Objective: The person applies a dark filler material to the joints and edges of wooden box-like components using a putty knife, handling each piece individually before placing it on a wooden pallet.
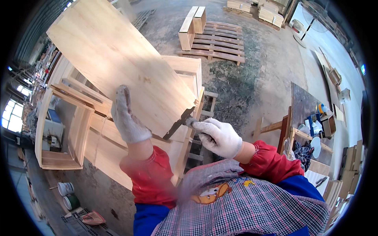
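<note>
A large pale wooden panel [118, 59] slants across the stacked wooden frames in front of me. My left hand [128, 116], in a white glove, rests along the panel's near left side with its fingers stretched out and close together. My right hand [218, 135], also gloved, is closed around the handle of a putty knife [179, 123]. The knife's wide, dark, stained blade lies at the panel's near end edge. Most of its handle is hidden by my fingers. Beneath the panel are open drawer-like wooden boxes [63, 163].
A slatted pallet [216, 41] bearing wooden boxes stands farther off. To the right is a dark worktable [303, 104] with containers and tools. Buckets [71, 201] sit on the floor at lower left. A stand fan [313, 23] and stacked boards [270, 15] are at the back right.
</note>
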Tool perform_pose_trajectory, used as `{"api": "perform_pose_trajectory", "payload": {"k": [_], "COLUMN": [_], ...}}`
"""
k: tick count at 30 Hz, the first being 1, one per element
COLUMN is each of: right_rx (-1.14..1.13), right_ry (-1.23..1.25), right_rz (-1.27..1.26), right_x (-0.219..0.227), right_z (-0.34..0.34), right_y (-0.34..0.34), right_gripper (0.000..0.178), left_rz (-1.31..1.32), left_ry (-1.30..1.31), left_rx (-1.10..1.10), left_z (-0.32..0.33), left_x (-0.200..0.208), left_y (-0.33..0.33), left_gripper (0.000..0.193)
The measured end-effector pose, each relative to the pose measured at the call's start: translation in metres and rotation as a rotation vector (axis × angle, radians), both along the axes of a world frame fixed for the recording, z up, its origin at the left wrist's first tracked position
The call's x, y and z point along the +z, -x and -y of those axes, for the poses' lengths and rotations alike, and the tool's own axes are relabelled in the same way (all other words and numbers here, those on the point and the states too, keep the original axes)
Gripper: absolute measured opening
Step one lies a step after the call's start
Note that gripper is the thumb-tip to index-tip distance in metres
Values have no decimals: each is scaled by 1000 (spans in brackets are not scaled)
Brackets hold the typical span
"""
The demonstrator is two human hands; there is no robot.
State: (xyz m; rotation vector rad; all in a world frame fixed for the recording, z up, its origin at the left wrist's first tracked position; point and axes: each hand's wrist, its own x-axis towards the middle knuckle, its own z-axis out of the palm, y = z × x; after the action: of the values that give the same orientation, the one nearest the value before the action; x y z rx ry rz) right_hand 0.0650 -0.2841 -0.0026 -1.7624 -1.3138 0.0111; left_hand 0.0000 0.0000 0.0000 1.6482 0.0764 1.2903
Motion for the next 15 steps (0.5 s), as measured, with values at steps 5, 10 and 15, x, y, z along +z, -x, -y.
{"api": "perform_pose_trajectory", "payload": {"k": [5,10,15], "right_rx": [71,157,91], "right_ry": [99,252,427], "right_rz": [12,354,415], "right_x": [30,71,100], "right_z": [2,-6,12], "right_y": [4,-13,-58], "right_gripper": [58,60,62], "left_rz": [-18,-31,69], "left_ry": [-51,76,675], "left_rx": [44,37,-96], "left_z": [1,1,13], "left_x": [1,16,39], "left_y": [4,0,0], "left_gripper": [42,44,44]}}
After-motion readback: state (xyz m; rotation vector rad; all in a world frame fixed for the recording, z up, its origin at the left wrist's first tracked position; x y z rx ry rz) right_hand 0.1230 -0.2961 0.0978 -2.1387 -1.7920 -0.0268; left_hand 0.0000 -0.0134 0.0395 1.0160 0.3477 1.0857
